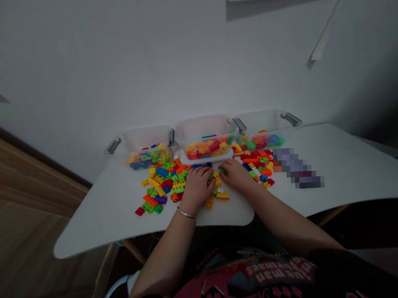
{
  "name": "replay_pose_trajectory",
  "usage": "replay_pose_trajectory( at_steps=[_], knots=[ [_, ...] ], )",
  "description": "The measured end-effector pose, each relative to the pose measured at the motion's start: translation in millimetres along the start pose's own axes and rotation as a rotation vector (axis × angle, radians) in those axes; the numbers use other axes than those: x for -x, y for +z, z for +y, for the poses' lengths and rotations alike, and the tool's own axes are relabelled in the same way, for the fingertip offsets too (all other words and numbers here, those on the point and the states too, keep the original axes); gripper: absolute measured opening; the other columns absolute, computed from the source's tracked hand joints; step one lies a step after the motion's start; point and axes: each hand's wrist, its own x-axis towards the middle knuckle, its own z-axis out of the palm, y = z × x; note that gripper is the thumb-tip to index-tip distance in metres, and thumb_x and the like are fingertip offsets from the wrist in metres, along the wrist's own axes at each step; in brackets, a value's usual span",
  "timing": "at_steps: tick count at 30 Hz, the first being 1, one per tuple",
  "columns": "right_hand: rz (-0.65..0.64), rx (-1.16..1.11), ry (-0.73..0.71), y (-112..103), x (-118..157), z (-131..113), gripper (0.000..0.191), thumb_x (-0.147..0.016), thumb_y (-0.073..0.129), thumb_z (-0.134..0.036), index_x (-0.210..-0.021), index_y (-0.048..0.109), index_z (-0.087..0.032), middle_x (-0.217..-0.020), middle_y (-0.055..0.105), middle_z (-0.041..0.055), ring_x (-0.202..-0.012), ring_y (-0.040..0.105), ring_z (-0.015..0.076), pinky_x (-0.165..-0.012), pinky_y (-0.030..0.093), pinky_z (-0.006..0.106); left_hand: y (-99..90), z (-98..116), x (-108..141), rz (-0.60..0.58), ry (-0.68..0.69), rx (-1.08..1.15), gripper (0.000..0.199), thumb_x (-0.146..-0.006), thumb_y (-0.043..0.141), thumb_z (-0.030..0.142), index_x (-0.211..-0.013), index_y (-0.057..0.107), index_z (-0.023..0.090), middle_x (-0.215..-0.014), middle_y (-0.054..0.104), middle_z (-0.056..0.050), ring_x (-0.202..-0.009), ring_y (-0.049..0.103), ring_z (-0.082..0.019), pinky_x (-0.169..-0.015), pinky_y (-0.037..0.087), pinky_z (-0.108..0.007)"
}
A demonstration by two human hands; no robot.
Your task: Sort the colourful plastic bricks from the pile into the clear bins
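My left hand (197, 188) rests palm down among the plastic building bricks, its fingertips by small green and yellow bricks (212, 180). My right hand (235, 174) lies just to its right, fingers curled over a green brick (222, 170). The hands nearly meet, and they hide whatever lies under them. Loose bricks in many colours are spread in two heaps (164, 183) (254, 164) across the white table (116, 216). A silver bangle (186, 213) circles my left wrist.
Along the table's far edge stand several clear plastic bins with grey clip handles (142, 147) (205, 140) (260, 128), all holding bricks. A pixelated blurred object (297, 169) lies to the right. Wooden flooring shows at the left, a white wall behind.
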Motion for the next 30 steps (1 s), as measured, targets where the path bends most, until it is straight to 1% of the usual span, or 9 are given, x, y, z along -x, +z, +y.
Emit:
replay_pose_trajectory(
  at_steps=[3, 5, 11, 16, 19, 21, 23, 26, 30],
  knots=[
    [0.032, -0.053, 0.001, 3, -1, 3, 0.024, -0.083, 0.059, -0.017, -0.105, 0.069, -0.016, -0.108, 0.068, 0.0133, -0.107, 0.061, 0.026, -0.098, 0.047, 0.04, -0.7, 0, 0, 0.0, 0.001, -0.002, 0.035, -0.091, 0.055, 0.033, -0.123, 0.063, 0.022, -0.128, 0.064, -0.007, -0.122, 0.054, -0.026, -0.112, 0.035, -0.048],
    [0.124, -0.123, -0.015, 4, -2, 4, 0.023, -0.083, 0.059, -0.018, -0.104, 0.068, -0.017, -0.105, 0.068, 0.0122, -0.103, 0.062, 0.0247, -0.095, 0.049, 0.039, -1.3, 1, 0, 0.005, 0.004, 0.0, 0.034, -0.092, 0.055, 0.033, -0.123, 0.063, 0.022, -0.128, 0.064, -0.007, -0.122, 0.054, -0.026, -0.111, 0.035, -0.048],
    [0.598, -0.432, -0.046, -8, -11, 9, 0.015, -0.083, 0.058, -0.024, -0.097, 0.059, -0.022, -0.094, 0.066, 0.0065, -0.082, 0.063, 0.0192, -0.077, 0.054, 0.036, -2.5, 2, 1, 0.02, 0.022, -0.005, 0.033, -0.092, 0.054, 0.032, -0.121, 0.064, 0.021, -0.127, 0.065, -0.007, -0.12, 0.055, -0.026, -0.11, 0.036, -0.047],
    [0.867, -0.692, -0.002, -31, -32, 14, 0.008, -0.083, 0.058, -0.026, -0.089, 0.053, -0.023, -0.111, 0.063, 0.0089, -0.102, 0.062, 0.0181, -0.083, 0.054, 0.033, -2.5, 2, 1, 0.022, 0.035, -0.016, 0.033, -0.092, 0.054, 0.031, -0.121, 0.064, 0.019, -0.127, 0.065, -0.008, -0.119, 0.055, -0.026, -0.109, 0.037, -0.046],
    [0.969, -0.753, 0.004, -48, -48, 15, 0.004, -0.083, 0.057, -0.024, -0.085, 0.056, -0.021, -0.111, 0.062, 0.0105, -0.103, 0.061, 0.0173, -0.087, 0.053, 0.033, -2.0, 1, 1, 0.016, 0.025, -0.013, 0.033, -0.091, 0.056, 0.032, -0.121, 0.064, 0.019, -0.127, 0.065, -0.008, -0.119, 0.055, -0.026, -0.109, 0.037, -0.047],
    [0.989, -0.692, -0.012, -58, -59, 15, 0.005, -0.083, 0.058, -0.023, -0.085, 0.062, -0.02, -0.109, 0.063, 0.0099, -0.102, 0.06, 0.0176, -0.088, 0.052, 0.034, -1.6, 1, 0, 0.01, 0.025, -0.007, 0.034, -0.091, 0.056, 0.033, -0.121, 0.064, 0.02, -0.126, 0.065, -0.008, -0.119, 0.055, -0.026, -0.108, 0.038, -0.047],
    [0.95, -0.586, -0.031, -63, -69, 15, 0.011, -0.085, 0.056, -0.023, -0.089, 0.067, -0.021, -0.108, 0.064, 0.0084, -0.103, 0.06, 0.0182, -0.088, 0.053, 0.035, -1.4, 0, 0, 0.005, 0.023, -0.006, 0.034, -0.091, 0.056, 0.033, -0.122, 0.064, 0.02, -0.126, 0.065, -0.008, -0.119, 0.054, -0.026, -0.108, 0.038, -0.047],
    [0.842, -0.425, -0.073, -62, -83, 14, 0.02, -0.087, 0.053, -0.022, -0.097, 0.07, -0.022, -0.111, 0.065, 0.0084, -0.106, 0.06, 0.0194, -0.094, 0.051, 0.038, -1.4, 0, 0, 0.003, 0.016, -0.005, 0.035, -0.092, 0.055, 0.033, -0.124, 0.063, 0.02, -0.127, 0.064, -0.008, -0.12, 0.054, -0.026, -0.109, 0.038, -0.047],
    [0.654, -0.194, -0.103, -53, -93, 5, 0.03, -0.086, 0.055, -0.024, -0.112, 0.069, -0.017, -0.124, 0.062, 0.0133, -0.118, 0.056, 0.0237, -0.107, 0.042, 0.042, -1.4, 0, 0, 0.009, 0.019, -0.004, 0.035, -0.091, 0.057, 0.033, -0.123, 0.063, 0.02, -0.127, 0.064, -0.007, -0.119, 0.054, -0.027, -0.108, 0.039, -0.048]
  ],
)
